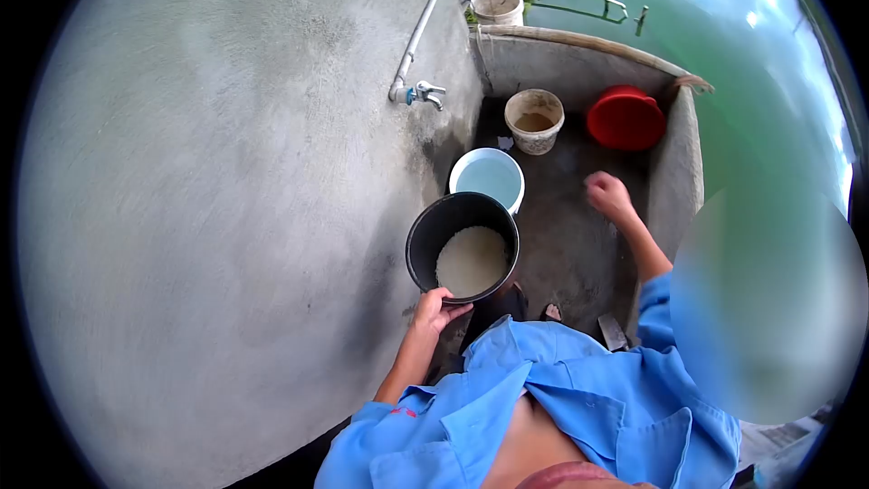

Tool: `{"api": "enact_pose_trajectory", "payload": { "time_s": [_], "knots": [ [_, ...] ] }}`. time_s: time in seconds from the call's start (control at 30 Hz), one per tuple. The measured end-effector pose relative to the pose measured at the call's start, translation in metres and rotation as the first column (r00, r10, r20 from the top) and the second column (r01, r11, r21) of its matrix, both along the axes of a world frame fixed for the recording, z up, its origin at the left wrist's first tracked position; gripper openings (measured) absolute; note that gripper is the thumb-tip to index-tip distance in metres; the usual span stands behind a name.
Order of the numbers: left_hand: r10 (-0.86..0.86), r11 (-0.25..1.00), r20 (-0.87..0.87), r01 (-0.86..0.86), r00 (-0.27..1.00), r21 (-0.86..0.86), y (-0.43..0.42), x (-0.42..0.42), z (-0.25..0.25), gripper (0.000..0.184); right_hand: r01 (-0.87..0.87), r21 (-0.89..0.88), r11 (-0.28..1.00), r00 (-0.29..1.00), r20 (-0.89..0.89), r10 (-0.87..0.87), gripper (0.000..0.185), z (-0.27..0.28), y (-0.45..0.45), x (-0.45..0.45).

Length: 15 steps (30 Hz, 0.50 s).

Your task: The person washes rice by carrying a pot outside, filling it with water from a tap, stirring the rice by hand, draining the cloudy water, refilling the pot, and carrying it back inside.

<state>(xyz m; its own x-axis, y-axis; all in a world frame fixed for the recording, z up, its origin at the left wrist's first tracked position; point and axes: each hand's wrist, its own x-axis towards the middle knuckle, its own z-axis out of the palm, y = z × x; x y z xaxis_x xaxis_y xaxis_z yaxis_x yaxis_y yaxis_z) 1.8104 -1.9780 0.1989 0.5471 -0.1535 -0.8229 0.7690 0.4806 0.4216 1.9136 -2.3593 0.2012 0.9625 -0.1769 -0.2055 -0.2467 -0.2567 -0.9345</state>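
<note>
Fingers (pixel 458 310) of the left hand (pixel 434 311) clasped the near rim of the black pot (pixel 438 228), just beside the water bucket (pixel 487 152); right hand (pixel 610 195), loose fist! Rice (pixel 472 261) likely made the pot heavy, best held both sides

Left forearm (pixel 407 364) is angling forward and inward; left hand (pixel 434 311) is gripping, thumb (pixel 442 292) lying above, fingers (pixel 460 311) stretching out below and pointing rightward. Right forearm (pixel 646 243) is reaching forward, also slanting inward; right hand (pixel 610 196) is curling into a loose fist, blurring slightly, hanging free. Both hands are sitting well apart, right one lying farther forward.
</note>
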Motion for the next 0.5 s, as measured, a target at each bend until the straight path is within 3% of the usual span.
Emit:
{"api": "enact_pose_trajectory", "payload": {
  "time_s": [0.03,0.07,0.1,0.17,0.33,0.37,0.43,0.47,0.5],
  "knots": [
    [0.025,0.999,0.000,-0.025,1.000,-0.031,-0.007,0.014,0.003,0.022,-0.125,0.131,0.983,0.992,0.030,0.122,0.010,0.007,0.017,0.043],
    [0.042,0.998,-0.011,-0.043,0.999,-0.036,-0.014,0.030,0.001,0.022,-0.198,0.060,0.978,0.978,0.072,0.194,0.011,0.033,0.041,0.076],
    [0.037,0.997,-0.013,-0.038,0.999,-0.066,-0.015,0.045,-0.008,0.023,-0.281,-0.109,0.953,0.954,0.072,0.290,0.015,0.043,0.064,0.108],
    [0.034,0.992,-0.031,-0.037,0.999,-0.120,-0.018,0.074,-0.022,0.027,-0.274,-0.396,0.877,0.840,0.345,0.418,0.026,0.055,0.107,0.159],
    [0.115,0.985,-0.041,-0.119,0.993,-0.126,-0.044,0.136,-0.016,0.028,-0.494,-0.603,0.626,0.689,0.167,0.705,0.067,0.070,0.167,0.241],
    [0.141,0.980,-0.048,-0.147,0.989,-0.133,-0.048,0.148,-0.009,0.024,-0.529,-0.594,0.606,0.640,0.190,0.745,0.065,0.067,0.174,0.256],
    [0.146,0.986,-0.021,-0.147,0.989,-0.072,-0.052,0.168,-0.001,0.023,-0.695,-0.550,0.463,0.520,0.060,0.852,0.060,0.092,0.186,0.270],
    [0.174,0.981,-0.029,-0.175,0.984,-0.083,-0.052,0.176,0.001,0.023,-0.659,-0.662,0.357,0.447,0.037,0.894,0.055,0.084,0.188,0.281],
    [0.180,0.981,-0.023,-0.181,0.983,-0.068,-0.055,0.184,0.002,0.025,-0.669,-0.666,0.331,0.423,0.025,0.906,0.055,0.085,0.189,0.288]
  ]
}}
